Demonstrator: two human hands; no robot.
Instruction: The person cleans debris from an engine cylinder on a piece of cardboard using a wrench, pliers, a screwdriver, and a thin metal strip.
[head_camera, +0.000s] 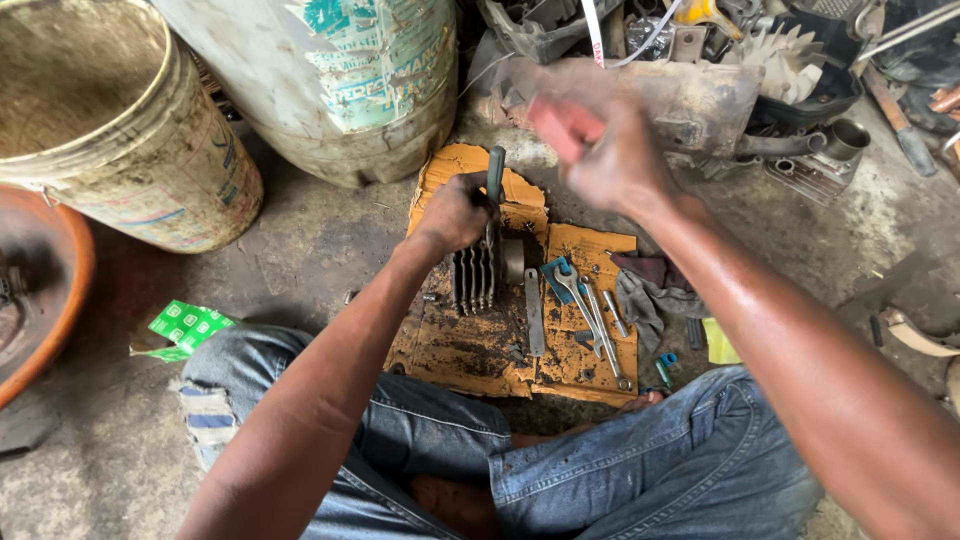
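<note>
My left hand (455, 212) grips a dark rod-like tool (495, 172) standing upright against a grey finned engine cylinder (478, 277). The cylinder rests on a stained orange cardboard sheet (470, 345) on the ground. My right hand (598, 145) is raised above and to the right of the tool, blurred by motion; its fingers look curled, and I cannot make out anything in it. Several spanners (585, 310) and a flat metal bar (534, 312) lie on the cardboard just right of the cylinder.
A dirty bucket (120, 140) and a large white drum (340, 90) stand at the back left. A rust-red basin (45, 290) sits at the left edge, a green packet (185, 328) by my left knee. Grey rags (648, 298) and engine scrap (790, 90) lie right and behind.
</note>
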